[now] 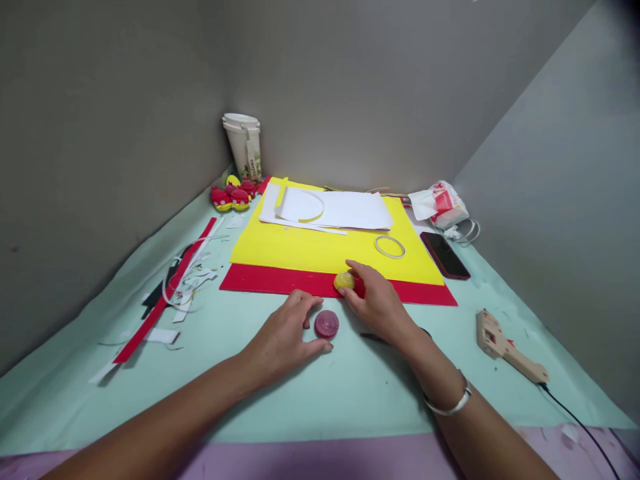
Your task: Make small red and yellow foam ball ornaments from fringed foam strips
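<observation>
My left hand [287, 337] rests on the pale green table cover [300, 393], thumb and fingers curled round a small red ribbed disc [327, 323]. My right hand [377, 303] pinches a small yellow ribbed disc [344, 281] at the front edge of the red sheet [260, 279]. A silver bangle [450, 403] is on my right wrist. A yellow sheet [310, 247] lies on the red one, with white paper [345, 210] on top at the back.
A glue gun [505, 347] with its cord lies at the right. A dark phone [445, 255], a tissue pack [440, 203] and a tape ring [390, 247] are behind it. Paper scraps and a red strip [167, 293] lie left; a paper cup [244, 145] and red-yellow ornaments [233, 197] stand at the back.
</observation>
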Demonstrator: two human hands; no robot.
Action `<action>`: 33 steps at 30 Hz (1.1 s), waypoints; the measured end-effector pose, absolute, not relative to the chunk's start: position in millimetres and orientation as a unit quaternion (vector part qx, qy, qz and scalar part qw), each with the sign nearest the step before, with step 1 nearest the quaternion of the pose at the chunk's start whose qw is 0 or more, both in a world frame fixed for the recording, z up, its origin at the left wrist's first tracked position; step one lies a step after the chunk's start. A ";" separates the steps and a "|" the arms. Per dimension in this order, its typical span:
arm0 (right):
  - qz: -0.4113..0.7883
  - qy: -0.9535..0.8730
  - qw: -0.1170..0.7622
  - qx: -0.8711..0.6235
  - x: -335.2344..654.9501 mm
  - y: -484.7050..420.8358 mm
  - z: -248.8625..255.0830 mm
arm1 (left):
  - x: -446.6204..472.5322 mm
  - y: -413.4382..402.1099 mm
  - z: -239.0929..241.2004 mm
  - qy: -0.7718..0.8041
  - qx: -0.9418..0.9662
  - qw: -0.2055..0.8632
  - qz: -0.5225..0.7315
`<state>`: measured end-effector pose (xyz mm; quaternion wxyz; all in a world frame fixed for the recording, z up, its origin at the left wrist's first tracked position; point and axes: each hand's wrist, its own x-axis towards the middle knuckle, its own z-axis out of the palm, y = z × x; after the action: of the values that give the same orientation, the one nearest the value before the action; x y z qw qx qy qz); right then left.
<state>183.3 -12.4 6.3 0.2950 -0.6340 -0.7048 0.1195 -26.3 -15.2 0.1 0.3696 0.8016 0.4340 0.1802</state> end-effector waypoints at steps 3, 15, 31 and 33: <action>0.161 -0.726 0.303 -0.596 180.9 -26.1 25.4 | -25.8 -15.4 2.9 0.432 0.802 0.371 0.182; 0.231 -0.795 0.251 -0.501 169.7 -52.7 36.4 | -27.3 -13.8 -1.4 0.400 0.815 0.363 0.211; 0.221 -0.807 0.246 -0.490 167.4 -51.8 29.9 | -26.4 -13.5 -1.5 0.401 0.818 0.356 0.211; 0.223 -0.807 0.242 -0.491 167.0 -51.8 30.6 | -26.5 -14.0 -1.2 0.400 0.817 0.356 0.213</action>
<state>167.0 -51.8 30.6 0.2416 -0.4909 -0.8067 0.2233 -26.5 -14.0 -1.2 0.3558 0.8172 0.4004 0.2128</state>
